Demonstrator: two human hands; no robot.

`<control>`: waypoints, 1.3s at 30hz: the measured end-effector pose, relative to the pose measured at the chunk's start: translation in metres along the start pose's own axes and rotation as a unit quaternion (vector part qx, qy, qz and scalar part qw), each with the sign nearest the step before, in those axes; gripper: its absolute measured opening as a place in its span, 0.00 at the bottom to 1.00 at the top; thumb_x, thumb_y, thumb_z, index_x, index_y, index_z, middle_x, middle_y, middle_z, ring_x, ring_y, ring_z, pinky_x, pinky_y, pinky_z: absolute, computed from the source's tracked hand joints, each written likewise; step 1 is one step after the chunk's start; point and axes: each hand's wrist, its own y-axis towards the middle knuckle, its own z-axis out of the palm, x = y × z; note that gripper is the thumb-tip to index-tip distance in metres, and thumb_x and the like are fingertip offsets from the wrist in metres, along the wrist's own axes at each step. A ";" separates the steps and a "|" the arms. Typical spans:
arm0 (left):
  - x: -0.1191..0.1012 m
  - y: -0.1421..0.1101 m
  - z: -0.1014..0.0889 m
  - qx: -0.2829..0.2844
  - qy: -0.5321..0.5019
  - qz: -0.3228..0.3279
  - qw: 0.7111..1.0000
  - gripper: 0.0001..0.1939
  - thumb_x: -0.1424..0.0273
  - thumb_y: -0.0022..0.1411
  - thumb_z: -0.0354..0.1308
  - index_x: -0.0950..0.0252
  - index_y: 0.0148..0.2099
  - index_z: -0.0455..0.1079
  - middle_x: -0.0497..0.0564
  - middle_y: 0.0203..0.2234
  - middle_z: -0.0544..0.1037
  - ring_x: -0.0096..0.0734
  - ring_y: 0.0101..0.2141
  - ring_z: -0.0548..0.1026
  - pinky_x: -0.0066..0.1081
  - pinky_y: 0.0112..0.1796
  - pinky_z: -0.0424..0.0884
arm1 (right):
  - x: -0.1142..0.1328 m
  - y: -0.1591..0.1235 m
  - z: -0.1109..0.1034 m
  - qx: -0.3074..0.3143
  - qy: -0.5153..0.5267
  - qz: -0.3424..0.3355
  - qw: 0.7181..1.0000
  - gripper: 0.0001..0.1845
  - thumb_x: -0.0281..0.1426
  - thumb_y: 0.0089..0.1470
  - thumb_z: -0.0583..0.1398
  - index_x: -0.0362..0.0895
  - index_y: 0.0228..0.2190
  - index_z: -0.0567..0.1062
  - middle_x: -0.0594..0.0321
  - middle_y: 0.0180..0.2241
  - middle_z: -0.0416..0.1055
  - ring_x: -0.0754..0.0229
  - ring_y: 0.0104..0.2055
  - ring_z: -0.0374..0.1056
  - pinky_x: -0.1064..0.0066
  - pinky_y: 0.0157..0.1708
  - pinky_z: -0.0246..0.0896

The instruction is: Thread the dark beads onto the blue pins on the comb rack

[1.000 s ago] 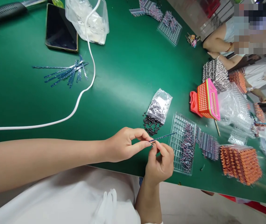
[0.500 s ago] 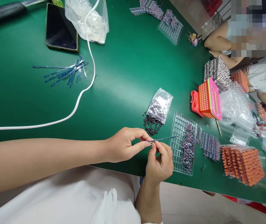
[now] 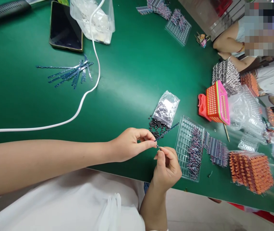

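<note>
My left hand [image 3: 129,145] pinches the near end of a thin blue strip [image 3: 167,131] that points up and to the right over the green table [image 3: 132,73]. My right hand [image 3: 166,165] is closed just below the strip's end, its thumb and forefinger pinching a tiny dark part [image 3: 159,148]. A heap of small black beads [image 3: 156,126] lies just beyond my fingers, spilling from a clear bag [image 3: 166,108]. To the right lies a clear plastic tray [image 3: 190,147], partly filled with small dark parts.
A pile of blue strips [image 3: 70,73] lies at the far left, with a white cable [image 3: 84,96], a phone [image 3: 65,27] and a plastic bag [image 3: 94,19] nearby. A pink-orange basket [image 3: 216,102] and stacked orange trays [image 3: 251,168] stand to the right. Other people sit at the far right.
The blue strip in my left hand has tilted its far end upward. My right hand has dropped slightly away from it, with a tiny part in its pinch.
</note>
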 end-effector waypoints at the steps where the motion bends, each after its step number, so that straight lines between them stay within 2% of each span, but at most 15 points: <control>1: 0.000 0.000 0.000 0.001 0.003 0.002 1.000 0.11 0.62 0.61 0.60 0.65 0.36 0.74 0.50 0.32 0.80 0.33 0.36 0.77 0.32 0.40 0.72 | 0.000 0.000 0.001 -0.003 0.006 0.000 1.000 0.03 0.29 0.58 0.61 0.43 0.33 0.76 0.62 0.30 0.70 0.64 0.26 0.67 0.71 0.23 0.62; 16: -0.005 -0.001 -0.002 0.010 0.028 0.015 0.999 0.09 0.64 0.63 0.59 0.65 0.36 0.75 0.48 0.30 0.80 0.30 0.34 0.75 0.29 0.37 0.70 | 0.000 0.000 -0.002 0.023 -0.011 0.014 1.000 0.05 0.31 0.59 0.60 0.43 0.34 0.76 0.61 0.30 0.70 0.64 0.26 0.66 0.70 0.23 0.63; 23: -0.007 -0.001 -0.002 0.014 0.059 0.021 0.998 0.09 0.65 0.63 0.58 0.65 0.35 0.75 0.48 0.30 0.80 0.29 0.32 0.75 0.27 0.36 0.69 | 0.000 0.000 0.001 0.016 0.027 0.015 0.999 0.03 0.29 0.58 0.61 0.44 0.33 0.76 0.63 0.29 0.69 0.64 0.26 0.65 0.71 0.23 0.61; 28: -0.007 -0.001 -0.004 0.020 0.075 0.022 0.997 0.10 0.64 0.64 0.58 0.66 0.36 0.75 0.49 0.30 0.81 0.30 0.33 0.76 0.27 0.35 0.68 | 0.000 0.001 -0.002 0.034 0.025 0.049 0.998 0.04 0.31 0.57 0.61 0.43 0.32 0.76 0.62 0.29 0.68 0.65 0.25 0.64 0.71 0.23 0.60; 34: -0.010 -0.002 -0.004 0.022 0.081 0.009 0.996 0.11 0.64 0.62 0.58 0.66 0.35 0.76 0.49 0.29 0.81 0.30 0.31 0.75 0.28 0.33 0.67 | -0.001 0.005 -0.006 0.080 0.108 0.130 0.982 0.05 0.32 0.57 0.62 0.42 0.31 0.75 0.65 0.28 0.67 0.68 0.23 0.62 0.73 0.22 0.58; 39: -0.010 -0.003 -0.003 0.020 0.051 -0.018 0.998 0.10 0.64 0.61 0.59 0.67 0.34 0.76 0.49 0.29 0.81 0.29 0.30 0.73 0.27 0.32 0.66 | -0.002 0.007 -0.005 0.083 0.159 0.137 0.974 0.03 0.30 0.56 0.63 0.43 0.31 0.77 0.66 0.27 0.67 0.68 0.23 0.62 0.73 0.23 0.57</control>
